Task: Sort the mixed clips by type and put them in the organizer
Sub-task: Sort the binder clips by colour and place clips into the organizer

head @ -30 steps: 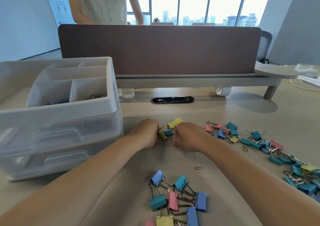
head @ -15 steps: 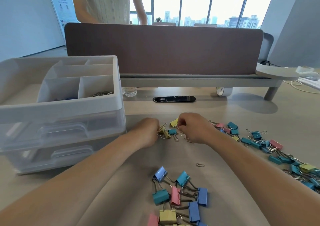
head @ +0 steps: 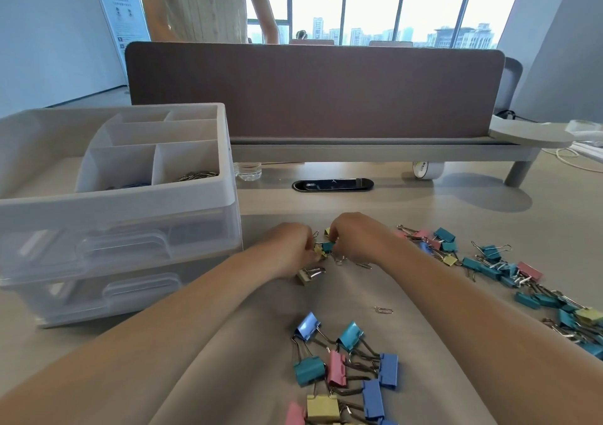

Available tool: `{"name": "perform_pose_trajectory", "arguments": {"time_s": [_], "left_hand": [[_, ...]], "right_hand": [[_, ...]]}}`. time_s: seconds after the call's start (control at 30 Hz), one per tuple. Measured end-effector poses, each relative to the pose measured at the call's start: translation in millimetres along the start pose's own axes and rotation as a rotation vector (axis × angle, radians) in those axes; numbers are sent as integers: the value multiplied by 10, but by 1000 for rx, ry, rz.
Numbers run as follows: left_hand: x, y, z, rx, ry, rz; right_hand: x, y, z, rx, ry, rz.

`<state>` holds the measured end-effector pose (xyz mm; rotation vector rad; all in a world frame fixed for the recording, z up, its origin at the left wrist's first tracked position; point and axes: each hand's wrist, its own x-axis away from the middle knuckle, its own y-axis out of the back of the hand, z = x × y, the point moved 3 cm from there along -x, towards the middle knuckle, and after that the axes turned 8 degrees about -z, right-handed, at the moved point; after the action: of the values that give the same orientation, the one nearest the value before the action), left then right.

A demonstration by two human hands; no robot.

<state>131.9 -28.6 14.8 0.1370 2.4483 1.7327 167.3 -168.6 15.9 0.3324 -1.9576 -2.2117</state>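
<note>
many clips: binder clips in teal, blue, pink and yellow, spread over the table [head: 424, 203] in three lots.
near pile [head: 342, 369]: lies between the forearms, wire handles tangled.
right pile [head: 509, 274]: long scatter trailing toward the near right.
small cluster [head: 323, 248]: yellow and teal clips, mid-table between both hands.
yellow clip [head: 308, 274]: alone, just near the left hand.
paper clip [head: 383, 310]: alone on bare table.
organizer [head: 117, 203]: white, left; its right front compartment holds metal clips.
left hand [head: 288, 248]: palm down, fingers curled, pinching at the cluster.
right hand [head: 359, 238]: palm down, fingertips pinching a teal clip [head: 328, 246].
</note>
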Motion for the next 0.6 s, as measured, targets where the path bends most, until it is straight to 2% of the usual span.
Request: {"name": "perform_pose_trajectory", "arguments": {"time_s": [0.1,0.6], "left_hand": [[-66,-7,-20,-13,0,-69],[-96,-165,-61,-79,-26,-103]], "right_hand": [[-2,-18,2,11,4,-14],[135,-24,15,-14,127,-116]]}}
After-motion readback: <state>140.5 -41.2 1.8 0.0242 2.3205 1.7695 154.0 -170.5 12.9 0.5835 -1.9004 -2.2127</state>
